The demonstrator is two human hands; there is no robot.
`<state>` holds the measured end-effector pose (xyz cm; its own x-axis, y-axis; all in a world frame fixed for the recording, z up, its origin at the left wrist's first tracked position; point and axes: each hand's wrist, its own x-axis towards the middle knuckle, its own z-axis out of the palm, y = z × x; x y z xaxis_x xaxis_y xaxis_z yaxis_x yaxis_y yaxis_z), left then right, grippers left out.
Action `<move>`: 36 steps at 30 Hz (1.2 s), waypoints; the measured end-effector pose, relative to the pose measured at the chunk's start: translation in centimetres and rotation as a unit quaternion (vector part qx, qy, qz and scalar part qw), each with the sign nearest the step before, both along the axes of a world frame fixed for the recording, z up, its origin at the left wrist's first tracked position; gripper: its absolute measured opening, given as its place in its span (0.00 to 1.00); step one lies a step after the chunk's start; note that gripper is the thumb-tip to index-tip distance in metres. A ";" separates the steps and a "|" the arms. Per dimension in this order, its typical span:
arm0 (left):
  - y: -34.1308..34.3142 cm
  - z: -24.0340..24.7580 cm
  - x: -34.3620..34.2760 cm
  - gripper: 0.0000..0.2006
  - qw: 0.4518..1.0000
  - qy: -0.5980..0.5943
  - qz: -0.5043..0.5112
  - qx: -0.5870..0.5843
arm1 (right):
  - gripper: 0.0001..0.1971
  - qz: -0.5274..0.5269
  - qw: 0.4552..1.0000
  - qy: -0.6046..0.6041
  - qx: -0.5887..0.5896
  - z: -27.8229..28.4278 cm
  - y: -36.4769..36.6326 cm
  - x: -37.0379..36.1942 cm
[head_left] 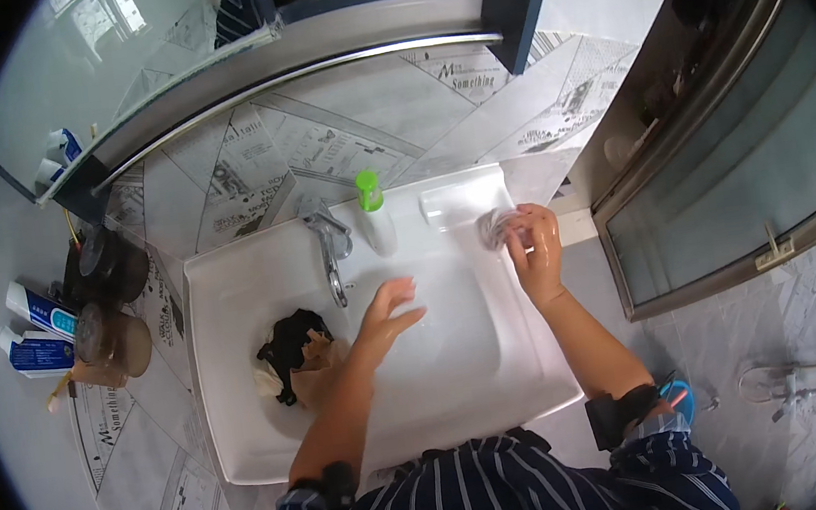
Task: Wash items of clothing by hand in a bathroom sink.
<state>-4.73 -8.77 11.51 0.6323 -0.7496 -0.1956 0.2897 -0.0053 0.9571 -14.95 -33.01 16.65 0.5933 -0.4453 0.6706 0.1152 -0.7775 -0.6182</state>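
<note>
My right hand (540, 250) has its fingers curled round a small crumpled grey-white bundle (498, 229), at the right rim of the white sink (529, 342). Whether the bundle is cloth or a scrubber I cannot make out. Over the middle of the basin hangs my left hand (387, 316), thumb and fingers apart, with nothing in it. Beside my left forearm, in the left part of the basin, lies a bunched heap of black and tan cloth (300, 346), partly hidden by that arm.
Behind the basin stand a chrome faucet (330, 249) and a white bottle with a green top (376, 220). A metal rail (306, 68) runs under the shelf. Tubes (44, 315) and dark cups (109, 264) sit at the left wall. A framed glass door (730, 168) is on the right.
</note>
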 end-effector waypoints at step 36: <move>7.2 -8.3 1.7 0.16 0.963 0.120 0.231 0.067 | 0.22 0.220 0.590 0.392 0.671 -11.4 11.5 4.1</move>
<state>-3.03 -1.58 3.18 0.8163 -0.3578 -0.4535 0.5042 0.0580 0.8617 -10.81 -21.51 5.28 0.7434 0.0493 -0.6671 -0.6063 0.4710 -0.6408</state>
